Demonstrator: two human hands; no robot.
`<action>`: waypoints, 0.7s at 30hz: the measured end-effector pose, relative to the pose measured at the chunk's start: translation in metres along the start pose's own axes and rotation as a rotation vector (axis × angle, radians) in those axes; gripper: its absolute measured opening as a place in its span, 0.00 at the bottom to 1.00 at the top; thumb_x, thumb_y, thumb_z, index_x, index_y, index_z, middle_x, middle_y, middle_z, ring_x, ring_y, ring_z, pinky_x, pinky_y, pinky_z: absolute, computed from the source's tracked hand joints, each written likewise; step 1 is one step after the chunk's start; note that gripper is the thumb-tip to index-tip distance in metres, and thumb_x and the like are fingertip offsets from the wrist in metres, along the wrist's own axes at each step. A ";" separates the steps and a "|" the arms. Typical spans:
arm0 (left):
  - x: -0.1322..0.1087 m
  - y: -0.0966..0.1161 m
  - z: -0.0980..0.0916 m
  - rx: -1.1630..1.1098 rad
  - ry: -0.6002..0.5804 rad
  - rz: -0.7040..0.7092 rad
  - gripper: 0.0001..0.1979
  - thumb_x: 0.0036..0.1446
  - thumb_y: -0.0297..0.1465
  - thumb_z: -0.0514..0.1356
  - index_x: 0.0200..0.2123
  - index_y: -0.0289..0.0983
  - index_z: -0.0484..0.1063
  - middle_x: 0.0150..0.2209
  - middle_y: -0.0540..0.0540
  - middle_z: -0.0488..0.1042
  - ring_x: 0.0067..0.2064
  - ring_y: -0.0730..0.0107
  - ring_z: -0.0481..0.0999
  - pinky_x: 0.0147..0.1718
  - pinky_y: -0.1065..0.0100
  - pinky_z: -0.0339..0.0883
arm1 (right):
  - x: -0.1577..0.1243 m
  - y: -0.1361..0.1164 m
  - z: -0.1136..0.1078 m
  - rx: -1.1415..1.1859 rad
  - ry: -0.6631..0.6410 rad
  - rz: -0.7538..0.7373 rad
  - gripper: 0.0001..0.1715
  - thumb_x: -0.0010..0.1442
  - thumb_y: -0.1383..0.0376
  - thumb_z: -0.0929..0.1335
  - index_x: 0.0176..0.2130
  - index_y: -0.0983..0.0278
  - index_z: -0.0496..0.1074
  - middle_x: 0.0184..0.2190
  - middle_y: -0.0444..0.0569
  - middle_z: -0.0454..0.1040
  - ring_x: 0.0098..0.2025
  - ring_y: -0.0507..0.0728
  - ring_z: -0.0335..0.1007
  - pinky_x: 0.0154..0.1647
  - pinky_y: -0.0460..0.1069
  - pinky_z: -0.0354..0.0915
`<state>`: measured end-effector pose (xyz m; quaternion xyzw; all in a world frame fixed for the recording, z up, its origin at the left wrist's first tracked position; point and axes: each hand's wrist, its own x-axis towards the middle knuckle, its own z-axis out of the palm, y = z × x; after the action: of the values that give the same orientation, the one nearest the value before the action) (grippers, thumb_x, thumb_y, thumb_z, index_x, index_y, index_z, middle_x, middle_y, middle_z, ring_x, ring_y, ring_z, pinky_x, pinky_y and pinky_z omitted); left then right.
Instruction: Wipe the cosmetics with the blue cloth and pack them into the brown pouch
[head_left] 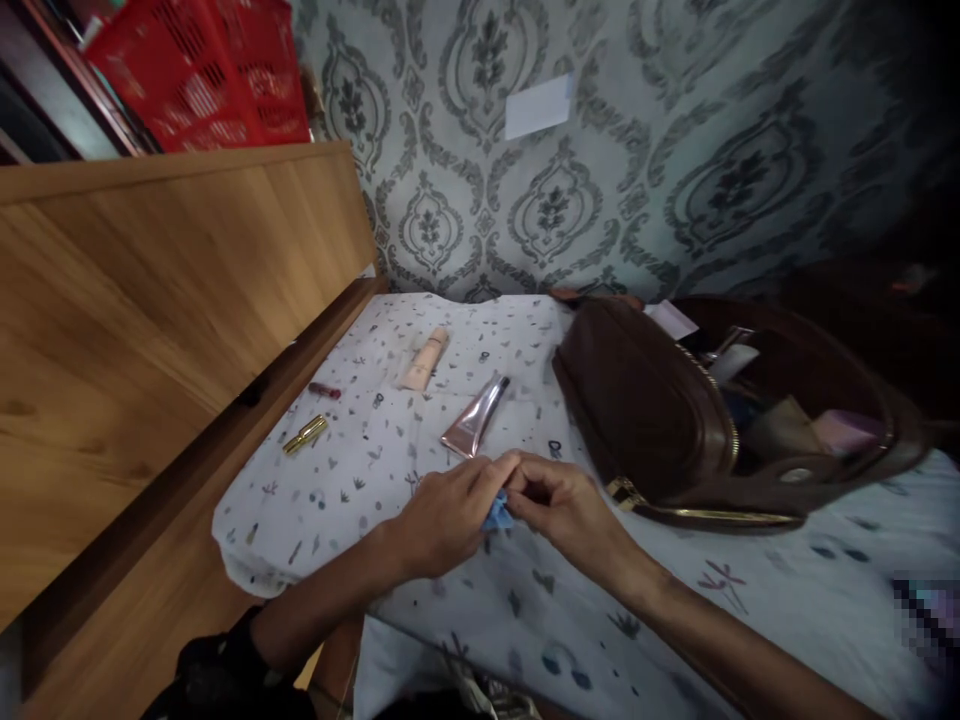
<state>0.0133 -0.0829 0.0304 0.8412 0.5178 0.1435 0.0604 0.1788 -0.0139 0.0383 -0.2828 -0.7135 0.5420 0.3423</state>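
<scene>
My left hand (442, 515) and my right hand (562, 505) meet over the patterned white sheet (360, 470), fingers pinched together on a small blue item (496, 515) between them, mostly hidden. Just beyond my fingers lies a pink metallic tube (474, 417) with a dark cap. Farther back lies a beige tube (424, 359). To the left lie a gold lipstick (305, 434) and a small dark red stick (325, 390).
An open brown bag (645, 400) with gold zipper lies at the right, several items inside. A wooden board (150, 290) runs along the left. A red basket (210, 70) sits up at the back left before patterned wallpaper (600, 180).
</scene>
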 end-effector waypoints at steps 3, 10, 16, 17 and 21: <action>-0.012 -0.013 0.003 -0.032 0.011 0.000 0.38 0.60 0.24 0.56 0.68 0.36 0.40 0.60 0.36 0.70 0.60 0.57 0.72 0.50 0.57 0.74 | 0.006 0.013 0.015 0.064 0.057 0.103 0.28 0.48 0.53 0.73 0.15 0.61 0.56 0.14 0.39 0.60 0.20 0.50 0.59 0.23 0.46 0.57; -0.046 -0.081 -0.024 0.259 0.144 -0.434 0.25 0.63 0.22 0.50 0.63 0.35 0.59 0.57 0.37 0.73 0.57 0.58 0.74 0.53 0.58 0.71 | 0.016 0.037 0.030 0.115 0.117 0.295 0.33 0.43 0.39 0.74 0.18 0.62 0.62 0.19 0.48 0.74 0.20 0.51 0.61 0.21 0.46 0.57; -0.087 -0.136 -0.057 0.520 0.006 -0.943 0.20 0.66 0.30 0.49 0.60 0.32 0.63 0.57 0.32 0.70 0.60 0.47 0.68 0.47 0.55 0.72 | 0.015 0.045 0.030 0.151 0.149 0.254 0.29 0.47 0.42 0.73 0.22 0.63 0.67 0.19 0.47 0.74 0.19 0.50 0.59 0.22 0.47 0.56; -0.093 -0.140 -0.056 0.522 -0.045 -0.960 0.19 0.67 0.31 0.48 0.58 0.31 0.65 0.56 0.31 0.70 0.59 0.46 0.69 0.47 0.55 0.72 | 0.014 0.045 0.029 0.164 0.146 0.250 0.28 0.48 0.42 0.73 0.22 0.63 0.67 0.19 0.47 0.74 0.19 0.50 0.59 0.22 0.47 0.56; -0.102 -0.147 -0.047 0.565 -0.089 -0.986 0.18 0.69 0.32 0.45 0.53 0.30 0.67 0.53 0.30 0.72 0.55 0.44 0.72 0.46 0.52 0.70 | 0.011 0.047 0.025 0.236 0.144 0.266 0.25 0.50 0.46 0.73 0.24 0.64 0.67 0.20 0.46 0.74 0.19 0.48 0.59 0.22 0.46 0.54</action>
<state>-0.1703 -0.1088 0.0203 0.4888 0.8644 -0.0812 -0.0853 0.1539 -0.0077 -0.0099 -0.3705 -0.5749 0.6408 0.3486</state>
